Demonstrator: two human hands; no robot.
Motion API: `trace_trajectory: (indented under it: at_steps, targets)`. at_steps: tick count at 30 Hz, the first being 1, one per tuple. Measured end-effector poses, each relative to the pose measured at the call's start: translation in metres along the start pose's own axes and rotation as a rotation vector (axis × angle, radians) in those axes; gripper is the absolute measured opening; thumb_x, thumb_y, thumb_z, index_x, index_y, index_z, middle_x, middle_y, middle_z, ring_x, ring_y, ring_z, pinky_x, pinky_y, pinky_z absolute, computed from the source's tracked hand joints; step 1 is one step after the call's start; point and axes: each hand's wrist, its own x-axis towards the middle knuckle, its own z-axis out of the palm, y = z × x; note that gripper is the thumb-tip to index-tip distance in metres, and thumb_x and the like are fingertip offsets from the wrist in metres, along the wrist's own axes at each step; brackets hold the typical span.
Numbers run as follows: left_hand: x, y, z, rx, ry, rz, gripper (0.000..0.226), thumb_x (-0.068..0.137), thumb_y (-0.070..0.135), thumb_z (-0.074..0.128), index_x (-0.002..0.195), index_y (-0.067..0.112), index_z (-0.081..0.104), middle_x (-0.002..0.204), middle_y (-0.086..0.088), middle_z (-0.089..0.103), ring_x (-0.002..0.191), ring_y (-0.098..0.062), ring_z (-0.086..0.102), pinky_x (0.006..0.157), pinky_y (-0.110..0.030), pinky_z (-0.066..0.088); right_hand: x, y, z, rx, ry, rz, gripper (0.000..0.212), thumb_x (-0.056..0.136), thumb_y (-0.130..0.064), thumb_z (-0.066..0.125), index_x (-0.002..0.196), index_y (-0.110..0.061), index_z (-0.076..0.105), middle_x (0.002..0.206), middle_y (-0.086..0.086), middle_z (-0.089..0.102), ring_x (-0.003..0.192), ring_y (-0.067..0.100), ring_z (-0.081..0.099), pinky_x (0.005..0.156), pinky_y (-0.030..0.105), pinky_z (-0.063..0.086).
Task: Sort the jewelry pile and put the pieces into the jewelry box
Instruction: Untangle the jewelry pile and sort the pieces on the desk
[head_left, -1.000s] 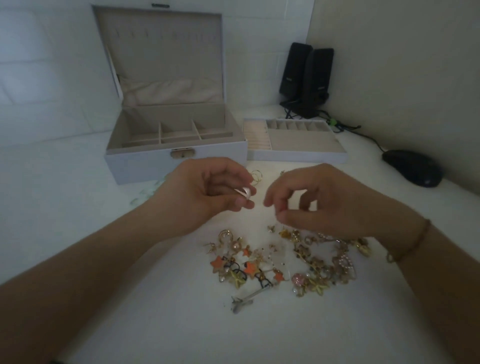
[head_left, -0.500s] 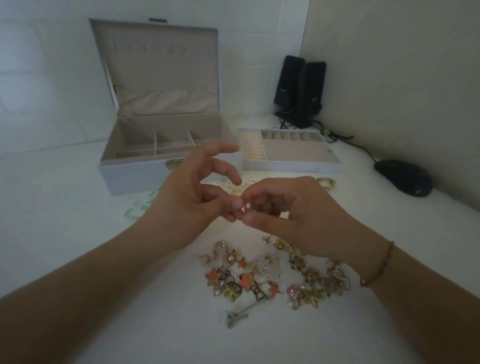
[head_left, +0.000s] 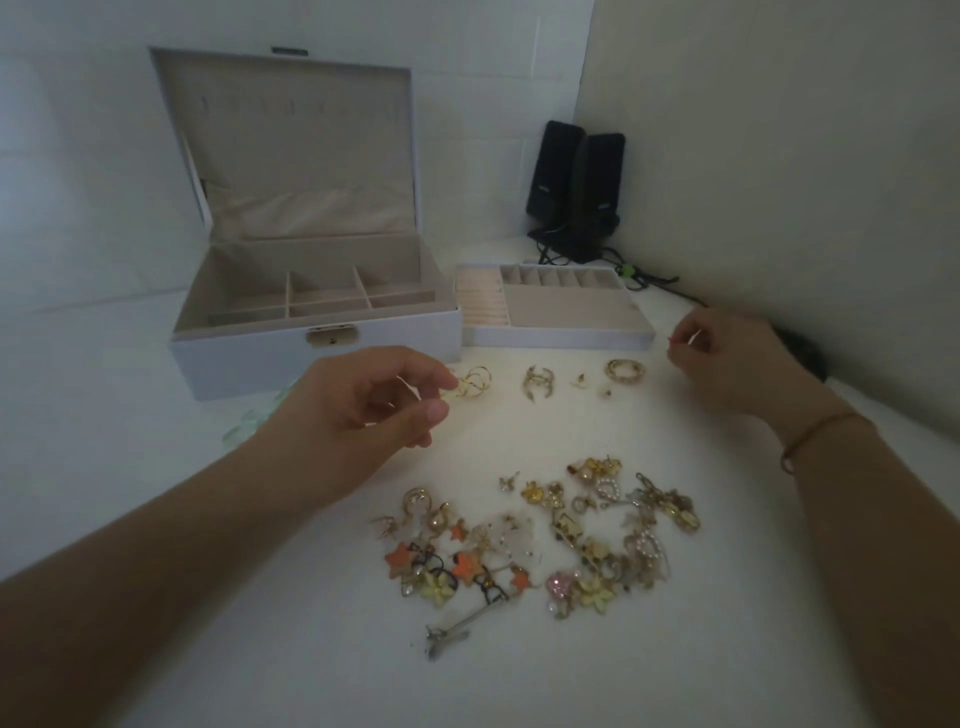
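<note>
Pinching a small pale stud (head_left: 693, 336), right hand (head_left: 727, 358) hovers beside the removed beige-lined tray (head_left: 558, 335). Left hand (head_left: 363, 410), grip loosely curled, fingertips touch gold hoop earrings (head_left: 474, 382) before the open white jewelry box (head_left: 311, 358). Mixed jewelry pile (head_left: 540, 540) lies mid-bench (head_left: 208, 649).

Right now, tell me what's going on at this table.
A person is sorting jewelry. The left hand pinches a gold hoop piece near the open jewelry box. The right hand holds something tiny beside the removed tray. A few gold pieces sit in a row before the box and tray; the tangled pile remains, and the visible compartments look empty.
</note>
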Motion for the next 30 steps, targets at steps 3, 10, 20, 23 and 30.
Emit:
trace_trajectory:
  at_steps: [3, 10, 20, 23, 30]
  targets:
    - [0.000, 0.000, -0.001, 0.027, -0.007, 0.005, 0.012, 0.086, 0.025, 0.073, 0.096, 0.019, 0.072, 0.080, 0.006, 0.070, 0.064, -0.013, 0.070, 0.068, -0.015, 0.053, 0.002, 0.003, 0.008, -0.118, -0.054, 0.031, 0.006, 0.087, -0.026, 0.059, 0.085, -0.020, 0.060, 0.082, 0.004, 0.063, 0.067, 0.014, 0.054, 0.063, 0.025, 0.040]
    - [-0.001, -0.003, -0.003, 0.078, -0.025, 0.004, 0.018, 0.081, 0.035, 0.069, 0.094, 0.022, 0.073, 0.079, 0.008, 0.071, 0.064, -0.013, 0.070, 0.070, -0.020, 0.056, 0.002, 0.000, 0.005, -0.230, -0.120, 0.029, 0.009, 0.086, -0.035, 0.058, 0.092, -0.029, 0.055, 0.084, -0.003, 0.061, 0.072, 0.014, 0.055, 0.067, 0.028, 0.044]
    - [0.000, -0.005, -0.004, 0.094, -0.041, 0.051, 0.017, 0.079, 0.031, 0.065, 0.092, 0.022, 0.073, 0.079, 0.004, 0.070, 0.061, -0.014, 0.069, 0.066, -0.016, 0.053, -0.004, 0.001, 0.000, -0.166, -0.145, 0.006, 0.013, 0.088, -0.042, 0.058, 0.093, -0.030, 0.059, 0.080, -0.007, 0.055, 0.069, 0.009, 0.052, 0.071, 0.029, 0.046]
    - [0.001, -0.006, -0.004, 0.113, -0.044, 0.060, 0.016, 0.081, 0.031, 0.066, 0.092, 0.022, 0.073, 0.078, 0.008, 0.070, 0.062, -0.014, 0.068, 0.065, -0.015, 0.052, -0.005, 0.002, -0.004, -0.135, -0.155, -0.010, 0.020, 0.085, -0.046, 0.062, 0.096, -0.030, 0.061, 0.077, -0.007, 0.054, 0.068, 0.007, 0.051, 0.067, 0.026, 0.042]
    - [0.002, -0.008, -0.006, 0.113, -0.036, 0.070, 0.014, 0.087, 0.030, 0.070, 0.094, 0.018, 0.073, 0.079, 0.006, 0.070, 0.061, -0.015, 0.068, 0.064, -0.015, 0.051, -0.007, 0.006, -0.016, -0.053, -0.253, 0.010, 0.046, 0.067, -0.041, 0.081, 0.107, -0.032, 0.060, 0.082, -0.001, 0.062, 0.076, 0.010, 0.057, 0.059, 0.019, 0.037]
